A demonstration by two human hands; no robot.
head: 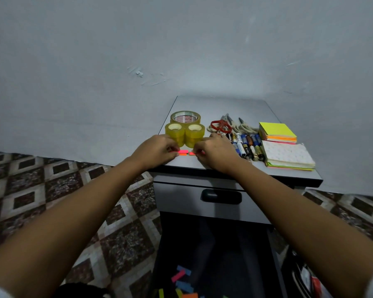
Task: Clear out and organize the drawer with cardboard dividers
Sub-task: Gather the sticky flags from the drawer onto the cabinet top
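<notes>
Left hand and right hand rested on the front edge of the grey worktop, fingers curled. The left pinched the end of the pink sticky flags. The right pinched the red sticky flags just beside them at 3 o'clock.

At 12 o'clock from the fingertips two stacks of clear tape rolls stood close against the knuckles, with a wider tape roll behind them. At 2 o'clock from the right hand lay red-handled scissors among other pairs. At 3 o'clock a row of batteries lay side by side, the nearest partly hidden by that hand. Beyond them sat a yellow note pad and a white note pad.

At 6 o'clock, under both forearms, the lower drawer stood open and dark, with loose coloured flags scattered on its bottom. The right forearm crossed the closed upper drawer front beside its black handle.
</notes>
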